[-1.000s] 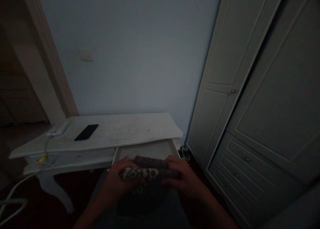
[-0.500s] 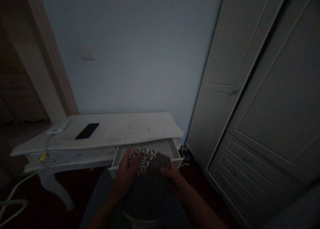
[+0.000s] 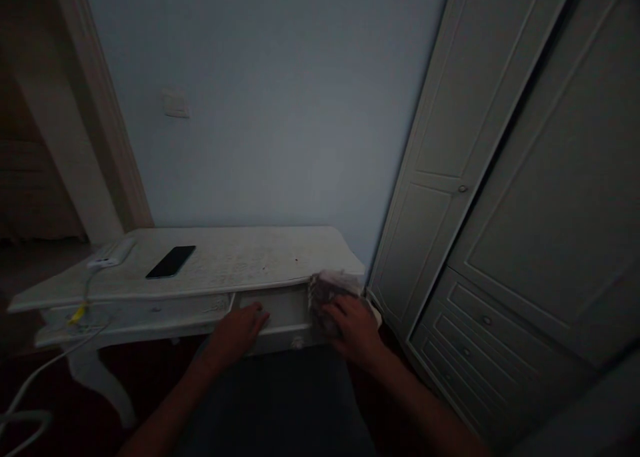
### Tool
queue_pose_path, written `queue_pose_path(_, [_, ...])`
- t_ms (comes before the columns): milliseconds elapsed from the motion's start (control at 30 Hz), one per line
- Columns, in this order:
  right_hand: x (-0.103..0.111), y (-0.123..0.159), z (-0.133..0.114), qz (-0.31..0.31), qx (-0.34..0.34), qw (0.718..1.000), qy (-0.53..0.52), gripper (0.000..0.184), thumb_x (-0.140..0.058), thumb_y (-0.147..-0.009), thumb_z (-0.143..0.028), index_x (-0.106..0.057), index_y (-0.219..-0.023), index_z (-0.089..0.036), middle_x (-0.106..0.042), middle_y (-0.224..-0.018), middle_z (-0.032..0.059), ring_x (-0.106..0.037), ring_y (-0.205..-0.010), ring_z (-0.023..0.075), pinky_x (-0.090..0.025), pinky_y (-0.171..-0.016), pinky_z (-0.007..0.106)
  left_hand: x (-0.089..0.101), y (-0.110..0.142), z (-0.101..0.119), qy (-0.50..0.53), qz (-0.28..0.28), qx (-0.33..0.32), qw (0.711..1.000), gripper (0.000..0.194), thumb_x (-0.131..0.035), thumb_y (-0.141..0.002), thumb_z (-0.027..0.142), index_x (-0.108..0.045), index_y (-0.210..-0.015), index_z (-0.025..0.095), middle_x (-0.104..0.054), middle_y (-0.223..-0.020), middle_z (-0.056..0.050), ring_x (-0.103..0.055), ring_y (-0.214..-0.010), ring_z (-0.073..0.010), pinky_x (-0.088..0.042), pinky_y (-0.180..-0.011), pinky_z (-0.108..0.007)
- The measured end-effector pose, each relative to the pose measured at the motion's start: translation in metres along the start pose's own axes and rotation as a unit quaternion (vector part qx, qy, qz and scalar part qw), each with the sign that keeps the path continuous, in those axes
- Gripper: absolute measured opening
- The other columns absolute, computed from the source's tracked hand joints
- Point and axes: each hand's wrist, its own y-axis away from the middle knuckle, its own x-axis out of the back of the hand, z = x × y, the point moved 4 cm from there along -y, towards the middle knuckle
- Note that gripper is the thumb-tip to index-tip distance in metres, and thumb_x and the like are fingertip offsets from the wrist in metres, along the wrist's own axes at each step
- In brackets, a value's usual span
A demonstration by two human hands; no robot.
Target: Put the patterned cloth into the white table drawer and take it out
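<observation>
My right hand is closed on a grey cloth with a whitish pattern, bunched at the right end of a pulled-out drawer. Part of the cloth is covered by my fingers, and its exact kind is hard to make out in the dim light. At the drawer's left side is my left hand, holding nothing, with its thumb and fingers a little apart over the drawer's edge. The drawer belongs to a worn white table.
On the tabletop lie a dark phone and a white power strip. A cable hangs down at the left. A grey wardrobe with drawers stands close on the right. Behind the table is a pale blue wall.
The cloth, held in both hands before, has moved up and right to the drawer's right end in my right hand. My left hand has let go and shifted left.
</observation>
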Motion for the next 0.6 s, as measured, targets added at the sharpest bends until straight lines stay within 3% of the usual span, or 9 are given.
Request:
queue_pose_path(100, [-0.038,0.006,0.002,-0.122,0.004,0.992,0.027,0.090,-0.086,-0.073,-0.056,-0.053,-0.150,-0.023,-0.060,-0.143,0.0175,-0.054,-0.128,0.0382,-0.040,-0.109,0.054,-0.007,0.004,0.004,-0.044,-0.019,-0.035,0.998,0.048,-0.028,-0.108,0.048,-0.068,-0.117,0.022,-0.076,-0.122,-0.014,-0.072,-0.113,-0.0300,-0.050,-0.095,-0.040])
queue_pose_path(200, [-0.045,-0.001,0.012,-0.121,-0.022,0.992,0.032,0.102,-0.086,-0.071,-0.067,-0.048,-0.155,-0.024,-0.050,-0.154,0.0184,-0.047,-0.137,0.0392,-0.034,-0.115,0.054,-0.009,0.009,0.007,-0.063,-0.038,-0.072,0.995,0.053,-0.026,-0.109,0.050,-0.071,-0.112,0.022,-0.077,-0.117,-0.013,-0.071,-0.111,-0.0306,-0.050,-0.094,-0.042])
queue_pose_path(267, [-0.051,-0.007,0.018,-0.136,-0.030,0.989,0.052,0.103,-0.090,-0.069,-0.058,-0.046,-0.156,-0.025,-0.049,-0.156,0.0191,-0.047,-0.138,0.0411,-0.033,-0.114,0.055,-0.008,0.011,0.009,-0.086,-0.056,-0.097,0.990,0.058,-0.027,-0.108,0.057,-0.073,-0.108,0.021,-0.077,-0.111,-0.013,-0.071,-0.108,-0.0315,-0.051,-0.093,-0.042])
queue_pose_path(333, [-0.061,-0.009,0.022,-0.160,-0.035,0.984,0.064,0.089,-0.086,-0.076,-0.040,-0.048,-0.155,-0.025,-0.058,-0.148,0.0176,-0.054,-0.131,0.0386,-0.036,-0.111,0.054,-0.006,0.013,0.010,-0.103,-0.067,-0.114,0.986,0.058,-0.035,-0.105,0.065,-0.073,-0.111,0.021,-0.076,-0.114,-0.013,-0.071,-0.110,-0.0325,-0.052,-0.093,-0.042])
queue_pose_path(433, [-0.072,0.001,0.027,-0.111,-0.040,0.993,0.029,0.063,-0.070,-0.088,-0.023,-0.055,-0.149,-0.028,-0.069,-0.137,0.0114,-0.060,-0.123,0.0305,-0.038,-0.109,0.047,-0.005,0.012,0.010,-0.108,-0.074,-0.119,0.984,0.056,-0.045,-0.101,0.068,-0.074,-0.113,0.021,-0.076,-0.114,-0.014,-0.071,-0.109,-0.0336,-0.052,-0.092,-0.042])
queue_pose_path(533, [-0.079,0.030,0.033,-0.009,-0.007,1.000,-0.001,0.059,-0.062,-0.093,-0.026,-0.054,-0.151,-0.031,-0.067,-0.140,0.0110,-0.059,-0.125,0.0306,-0.039,-0.110,0.050,-0.006,0.011,0.009,-0.099,-0.076,-0.112,0.986,0.055,-0.045,-0.101,0.067,-0.075,-0.110,0.021,-0.076,-0.111,-0.014,-0.071,-0.106,-0.0346,-0.052,-0.089,-0.043])
queue_pose_path(600, [-0.093,0.054,0.036,-0.001,0.013,1.000,0.014,0.061,-0.063,-0.092,-0.031,-0.054,-0.152,-0.030,-0.066,-0.140,0.0147,-0.059,-0.125,0.0350,-0.041,-0.108,0.055,-0.007,0.010,0.008,-0.098,-0.080,-0.111,0.986,0.055,-0.044,-0.102,0.066,-0.075,-0.111,0.021,-0.076,-0.113,-0.014,-0.071,-0.106,-0.0349,-0.053,-0.089,-0.044])
